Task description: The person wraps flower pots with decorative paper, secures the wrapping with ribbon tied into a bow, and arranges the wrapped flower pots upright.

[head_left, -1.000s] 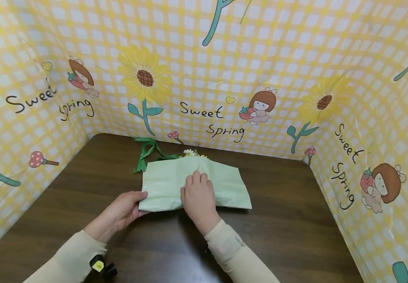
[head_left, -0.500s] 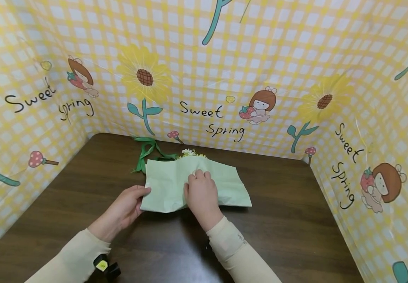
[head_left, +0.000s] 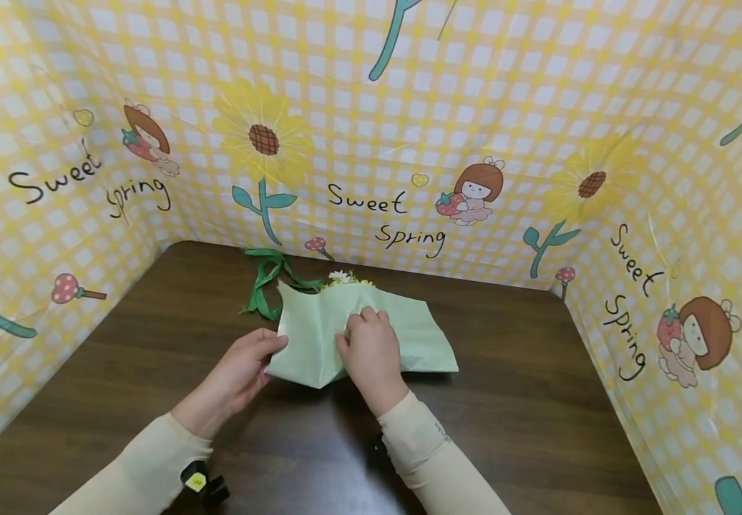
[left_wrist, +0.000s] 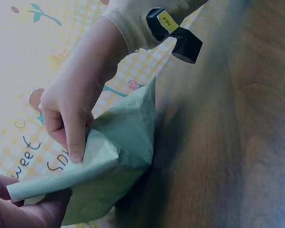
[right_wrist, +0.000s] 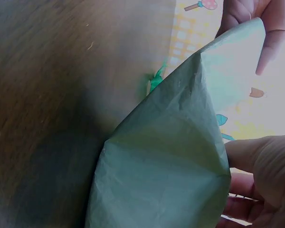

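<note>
A sheet of pale green wrapping paper lies over a small bunch of white and yellow flowers, whose heads peek out past its far edge. My left hand pinches the paper's left edge between thumb and fingers and lifts it in a raised fold. At the middle, my right hand holds the gathered paper with bent fingers. The left wrist view shows its index finger pointing down onto the paper near the fold. Whatever the paper covers below the flower heads is hidden.
A loose green ribbon lies on the dark wooden table, behind the paper to the left. A yellow checked cloth printed with flowers and figures walls in the back and both sides.
My left hand has moved right and slightly away from me, bringing the paper's left edge up and inward, with a sharper fold. My right hand has shifted slightly right, staying at the middle.
</note>
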### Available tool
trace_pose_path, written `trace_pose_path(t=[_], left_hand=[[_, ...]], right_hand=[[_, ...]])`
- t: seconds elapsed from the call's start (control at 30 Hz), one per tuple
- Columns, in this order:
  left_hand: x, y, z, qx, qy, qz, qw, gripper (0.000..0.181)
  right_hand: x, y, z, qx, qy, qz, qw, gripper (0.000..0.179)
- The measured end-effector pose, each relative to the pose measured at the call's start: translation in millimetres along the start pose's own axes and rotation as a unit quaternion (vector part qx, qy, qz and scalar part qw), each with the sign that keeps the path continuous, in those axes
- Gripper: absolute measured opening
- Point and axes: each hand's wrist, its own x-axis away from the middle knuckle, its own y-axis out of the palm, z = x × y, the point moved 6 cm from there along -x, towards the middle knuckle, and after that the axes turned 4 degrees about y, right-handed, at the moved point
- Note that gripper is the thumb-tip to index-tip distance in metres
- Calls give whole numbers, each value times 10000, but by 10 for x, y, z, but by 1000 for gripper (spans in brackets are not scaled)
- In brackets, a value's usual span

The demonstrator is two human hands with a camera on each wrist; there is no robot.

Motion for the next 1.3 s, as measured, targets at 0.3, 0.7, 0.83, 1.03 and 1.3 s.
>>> trace_pose_path(t=[0.3, 0.7, 0.83, 1.03, 1.3], left_hand=[[-91, 174, 62, 234, 213, -63, 9995, 14], [-122, 387, 150, -76, 315, 205, 9993, 14], [-144, 463, 169, -258, 323, 149, 9990, 15], [-220, 526, 172, -956, 429, -50, 9945, 14], [-286, 642, 200, -1607, 719, -482, 9832, 13]], right_hand=[[-9, -2, 34, -309, 380, -115, 9987, 24], [11, 22, 23, -401, 446, 29, 9982, 24], [3, 22, 21, -330, 485, -29, 9983, 24], [7, 9, 4, -259, 460, -52, 9986, 25], [8, 12, -4, -110, 351, -3, 9993, 25]])
